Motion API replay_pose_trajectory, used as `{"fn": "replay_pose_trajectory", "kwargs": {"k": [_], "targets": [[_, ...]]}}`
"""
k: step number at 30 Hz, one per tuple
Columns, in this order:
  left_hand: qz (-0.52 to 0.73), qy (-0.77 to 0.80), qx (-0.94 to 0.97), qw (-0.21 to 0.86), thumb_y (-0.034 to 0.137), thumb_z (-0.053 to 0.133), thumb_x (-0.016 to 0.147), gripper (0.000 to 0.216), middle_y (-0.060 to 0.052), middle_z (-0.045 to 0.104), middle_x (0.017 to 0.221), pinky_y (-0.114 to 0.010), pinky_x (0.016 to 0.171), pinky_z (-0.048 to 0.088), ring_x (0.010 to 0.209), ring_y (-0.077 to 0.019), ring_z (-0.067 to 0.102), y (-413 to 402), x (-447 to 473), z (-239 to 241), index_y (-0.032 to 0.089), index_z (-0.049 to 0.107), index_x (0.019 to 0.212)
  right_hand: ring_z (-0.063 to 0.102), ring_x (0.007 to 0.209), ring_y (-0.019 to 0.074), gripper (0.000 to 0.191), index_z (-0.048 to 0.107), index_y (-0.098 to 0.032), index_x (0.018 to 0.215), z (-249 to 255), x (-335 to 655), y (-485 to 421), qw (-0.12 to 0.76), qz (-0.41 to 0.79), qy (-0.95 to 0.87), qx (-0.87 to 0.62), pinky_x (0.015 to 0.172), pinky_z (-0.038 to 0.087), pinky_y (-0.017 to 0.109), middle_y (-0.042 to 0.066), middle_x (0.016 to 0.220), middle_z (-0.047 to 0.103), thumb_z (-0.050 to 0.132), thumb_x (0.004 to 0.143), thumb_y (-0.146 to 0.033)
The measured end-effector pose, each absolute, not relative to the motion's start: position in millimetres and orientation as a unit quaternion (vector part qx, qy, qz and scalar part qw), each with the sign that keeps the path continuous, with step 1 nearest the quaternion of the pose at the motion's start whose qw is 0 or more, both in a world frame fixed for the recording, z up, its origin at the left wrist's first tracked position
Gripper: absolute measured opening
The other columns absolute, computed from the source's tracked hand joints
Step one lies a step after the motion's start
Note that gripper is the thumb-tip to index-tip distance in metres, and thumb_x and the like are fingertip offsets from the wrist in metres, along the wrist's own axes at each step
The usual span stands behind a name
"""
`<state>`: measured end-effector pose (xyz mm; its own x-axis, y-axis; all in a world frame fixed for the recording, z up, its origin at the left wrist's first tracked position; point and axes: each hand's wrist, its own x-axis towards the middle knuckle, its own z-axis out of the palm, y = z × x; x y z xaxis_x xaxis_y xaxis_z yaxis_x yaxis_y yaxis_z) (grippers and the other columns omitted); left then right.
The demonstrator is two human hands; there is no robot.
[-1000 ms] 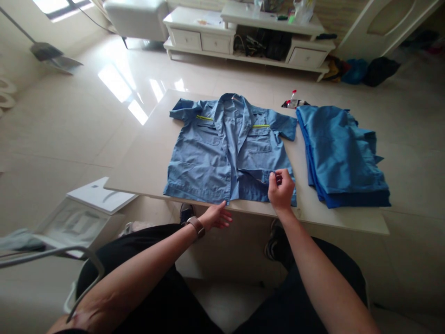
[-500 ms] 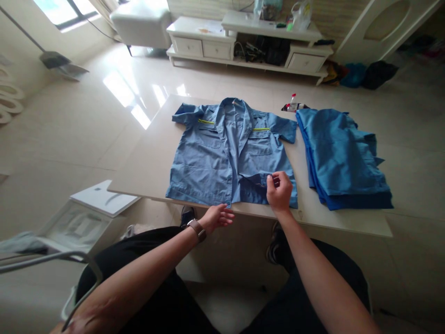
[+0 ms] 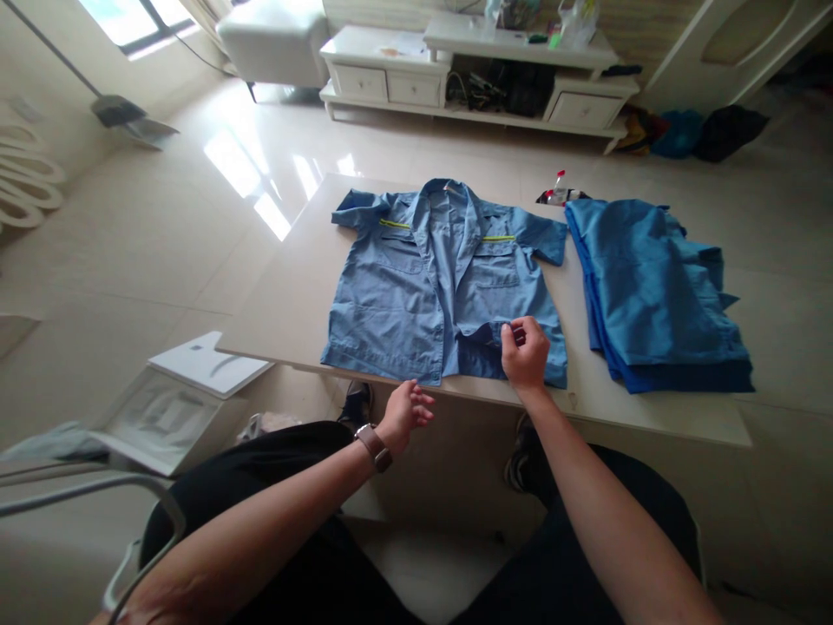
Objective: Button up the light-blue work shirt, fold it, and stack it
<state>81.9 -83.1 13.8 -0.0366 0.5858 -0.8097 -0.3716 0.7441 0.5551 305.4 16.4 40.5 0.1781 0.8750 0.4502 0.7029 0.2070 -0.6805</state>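
Observation:
A short-sleeved blue work shirt (image 3: 383,295) with yellow chest stripes lies spread on the pale table, collar away from me and front panels parted. My right hand (image 3: 524,351) is closed on the lower front corner of the right-hand panel, lifting it and folding it back so the darker inside shows. At the near table edge, my left hand (image 3: 407,415) hovers just below the left-hand panel's hem, fingers loosely apart and holding nothing. Whether its fingertips graze the hem I cannot tell. A wristwatch (image 3: 374,447) sits on my left wrist.
Folded blue garments (image 3: 657,286) are stacked on the table (image 3: 273,304) to the right. A bottle with a red cap (image 3: 560,184) is behind them. An open white box (image 3: 169,412) stands on the floor at left. A white cabinet (image 3: 383,65) lines the far wall.
My left hand has drawn slightly away from the shirt's hem and turned a little. My right hand still holds the panel corner. The whole view has shifted slightly.

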Motion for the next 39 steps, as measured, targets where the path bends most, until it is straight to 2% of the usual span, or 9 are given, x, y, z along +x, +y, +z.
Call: {"fn": "replay_pose_trajectory", "kwargs": {"k": [2,7,16,23,28,31,34,37,39], "targets": [[0.382,0.650,0.073,0.653,0.035,0.046,0.098,0.014,0.002,0.064,0.079,-0.020,0.047,0.040,0.044,-0.0072,0.054,-84.9,79.4,12.5,0.021,0.043,0.100,0.053,0.066,0.0169,0.020,0.051,-0.023,0.079,38.5,303.8,16.3,0.444,0.098,-0.636,-0.624,0.064,0.044,0.031,0.000,0.073,0.056,0.053,0.092,-0.037],[0.450,0.680,0.064,0.576,0.028,0.048,0.098,0.020,0.005,0.059,0.088,-0.019,0.049,0.041,0.045,-0.0048,0.053,-77.2,67.7,15.3,0.026,0.032,0.111,0.052,0.065,0.0164,0.020,0.052,-0.022,0.078,34.5,301.3,17.4,0.443,0.100,-0.640,-0.619,0.065,0.044,0.031,0.000,0.073,0.056,0.053,0.091,-0.037],[0.450,0.646,0.020,0.616,0.024,0.053,0.095,0.029,0.003,0.064,0.093,-0.020,0.049,0.040,0.045,-0.0049,0.050,-79.1,65.0,22.0,0.028,0.032,0.114,0.052,0.064,0.0164,0.019,0.053,-0.022,0.078,32.4,297.9,19.1,0.438,0.102,-0.643,-0.620,0.066,0.043,0.031,0.000,0.073,0.056,0.055,0.091,-0.036],[0.409,0.615,0.039,0.673,0.023,0.054,0.093,0.009,0.000,0.065,0.083,-0.018,0.047,0.037,0.043,-0.0029,0.047,-64.7,67.6,15.4,0.019,0.048,0.097,0.052,0.063,0.0164,0.020,0.053,-0.022,0.076,30.6,297.4,20.2,0.434,0.102,-0.649,-0.616,0.065,0.043,0.031,0.000,0.071,0.057,0.056,0.090,-0.036],[0.389,0.593,0.056,0.702,0.025,0.070,0.086,0.020,0.002,0.060,0.072,-0.017,0.046,0.037,0.045,-0.0024,0.046,-59.4,78.9,14.0,0.015,0.053,0.086,0.053,0.062,0.0165,0.022,0.054,-0.022,0.075,33.7,298.0,18.9,0.433,0.109,-0.644,-0.622,0.064,0.042,0.031,0.000,0.068,0.058,0.056,0.090,-0.038],[0.378,0.600,0.076,0.701,0.027,0.075,0.084,0.027,0.004,0.054,0.066,-0.017,0.044,0.031,0.044,-0.0022,0.043,-54.1,86.0,12.6,0.015,0.052,0.077,0.051,0.059,0.0158,0.022,0.055,-0.022,0.075,40.4,304.8,22.9,0.446,0.111,-0.619,-0.637,0.062,0.041,0.031,-0.001,0.066,0.057,0.058,0.089,-0.040],[0.383,0.610,0.091,0.687,0.027,0.076,0.084,0.031,0.006,0.048,0.059,-0.018,0.044,0.027,0.044,-0.0027,0.040,-46.6,92.1,11.5,0.016,0.050,0.071,0.050,0.058,0.0156,0.022,0.054,-0.021,0.077,52.0,315.7,29.0,0.498,0.090,-0.565,-0.651,0.059,0.039,0.030,-0.001,0.066,0.055,0.058,0.087,-0.040],[0.398,0.613,0.120,0.672,0.031,0.076,0.084,0.034,0.006,0.045,0.052,-0.019,0.045,0.027,0.044,-0.0040,0.039,-40.4,96.3,13.4,0.016,0.052,0.067,0.050,0.062,0.0164,0.023,0.050,-0.022,0.078,65.5,320.7,28.1,0.566,0.021,-0.500,-0.655,0.060,0.040,0.031,0.000,0.068,0.052,0.055,0.090,-0.041],[0.408,0.614,0.155,0.658,0.036,0.077,0.083,0.035,0.006,0.044,0.048,-0.021,0.046,0.028,0.043,-0.0047,0.038,-38.6,98.3,16.9,0.015,0.055,0.066,0.050,0.062,0.0166,0.024,0.049,-0.023,0.079,71.2,316.5,20.6,0.575,-0.003,-0.496,-0.650,0.060,0.041,0.031,0.001,0.069,0.052,0.054,0.093,-0.042]]}}
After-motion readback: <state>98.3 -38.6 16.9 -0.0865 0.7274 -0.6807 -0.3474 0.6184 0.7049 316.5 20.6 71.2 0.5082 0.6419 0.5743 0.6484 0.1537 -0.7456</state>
